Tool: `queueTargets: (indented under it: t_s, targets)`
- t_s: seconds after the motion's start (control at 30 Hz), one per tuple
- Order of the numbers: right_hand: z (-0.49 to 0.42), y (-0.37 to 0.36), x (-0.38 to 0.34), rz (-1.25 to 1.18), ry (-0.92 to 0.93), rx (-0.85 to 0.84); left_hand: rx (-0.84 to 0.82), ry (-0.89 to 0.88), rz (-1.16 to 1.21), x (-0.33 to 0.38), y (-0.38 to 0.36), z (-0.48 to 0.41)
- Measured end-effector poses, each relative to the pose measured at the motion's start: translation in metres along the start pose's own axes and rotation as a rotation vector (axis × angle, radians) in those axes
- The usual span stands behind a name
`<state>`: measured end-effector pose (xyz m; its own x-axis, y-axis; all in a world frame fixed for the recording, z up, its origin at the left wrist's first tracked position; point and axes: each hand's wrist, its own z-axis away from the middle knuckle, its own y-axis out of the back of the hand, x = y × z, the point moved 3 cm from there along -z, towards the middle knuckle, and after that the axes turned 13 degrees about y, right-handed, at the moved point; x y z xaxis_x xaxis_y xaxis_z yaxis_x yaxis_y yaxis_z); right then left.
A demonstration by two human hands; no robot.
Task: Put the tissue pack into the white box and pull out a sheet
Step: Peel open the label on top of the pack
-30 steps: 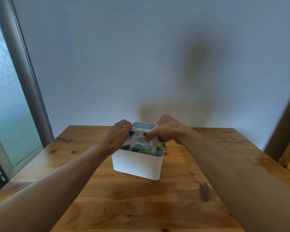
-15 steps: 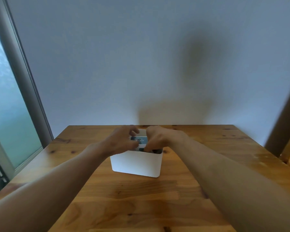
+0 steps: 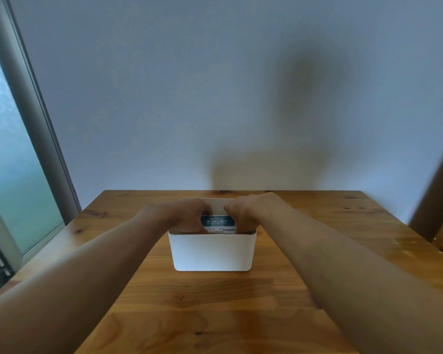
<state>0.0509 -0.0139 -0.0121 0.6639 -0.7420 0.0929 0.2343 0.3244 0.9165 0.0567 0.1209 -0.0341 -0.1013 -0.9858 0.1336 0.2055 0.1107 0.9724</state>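
Wooden table [image 3: 215,310]: bears the white box [image 3: 212,251] at centre.
White box: open-topped, upright.
Left hand [image 3: 182,217], right hand [image 3: 248,213]: fingers curled down inside the box at either end of the pack; whether they grip or only press, cannot tell.
Tissue pack [image 3: 217,221]: inside the box, blue label up.
Advice: press both ends evenly until level, then find the opening.

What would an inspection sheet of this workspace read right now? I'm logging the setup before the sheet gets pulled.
Surface: wooden table, knots visible.
Job's things: white box upright at table centre; tissue pack down inside it, blue label facing up.
Clutter: nothing seen.
Grippers: left hand and right hand both reach into the box onto the pack.
Cables: nothing seen.
Surroundings: plain wall behind; frosted window at left.
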Motion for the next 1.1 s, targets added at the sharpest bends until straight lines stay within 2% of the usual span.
queueTargets:
  t_s: [0.23,0.53,0.67,0.87,1.1]
  targets:
    - [0.002,-0.003,0.010,0.051,-0.014,0.005,0.126,0.001,-0.102,0.008,-0.002,0.007]
    - [0.003,-0.009,0.023,-0.052,0.019,-0.033,0.068,-0.050,-0.136,0.016,-0.003,0.005]
    - [-0.002,-0.015,0.026,0.038,0.010,-0.024,0.074,-0.044,-0.150,0.017,-0.007,0.003]
    - [0.002,-0.012,0.024,0.078,-0.001,-0.002,-0.045,-0.095,-0.048,0.012,0.000,0.005]
    - [-0.003,-0.018,0.024,0.126,0.018,0.017,0.035,-0.122,-0.058,0.013,-0.004,0.007]
